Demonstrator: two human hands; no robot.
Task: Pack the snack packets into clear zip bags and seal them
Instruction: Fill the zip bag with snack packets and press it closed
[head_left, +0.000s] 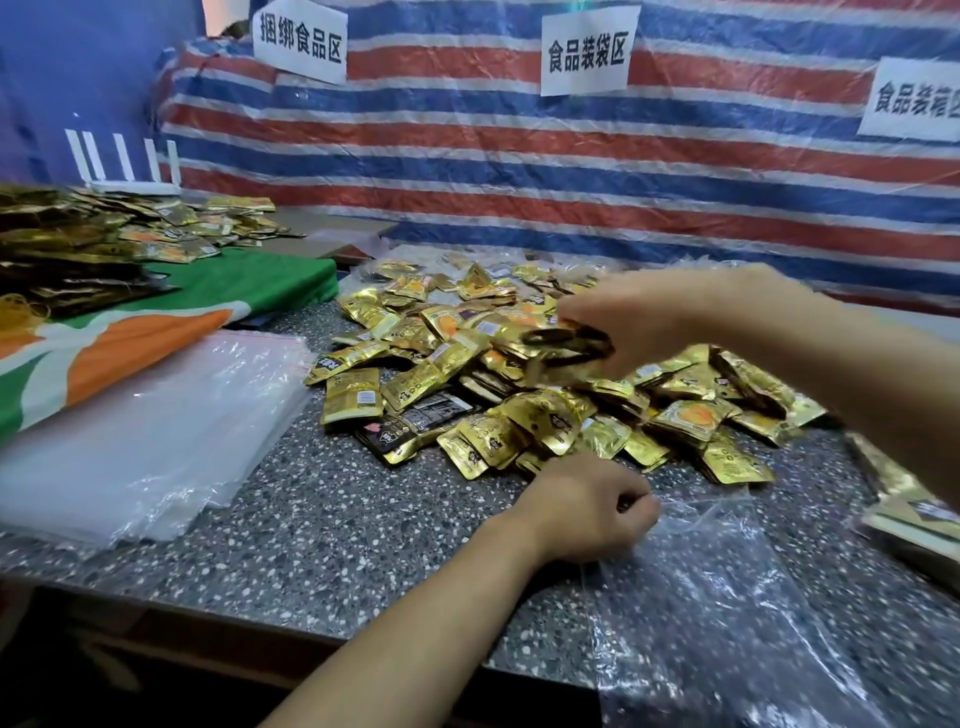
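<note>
Fingers (636, 512) of the left hand (582, 514) pinch the bag (727, 597) mouth on the surface (337, 530), keeping it ready beside the pile (467, 395), while the right hand (649, 317) grips what seem, through blur, several packets (566, 345) above it.

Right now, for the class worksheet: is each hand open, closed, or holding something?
Left hand: closed, pinching the edge of the clear zip bag.
Right hand: closed, gripping snack packets.
</note>
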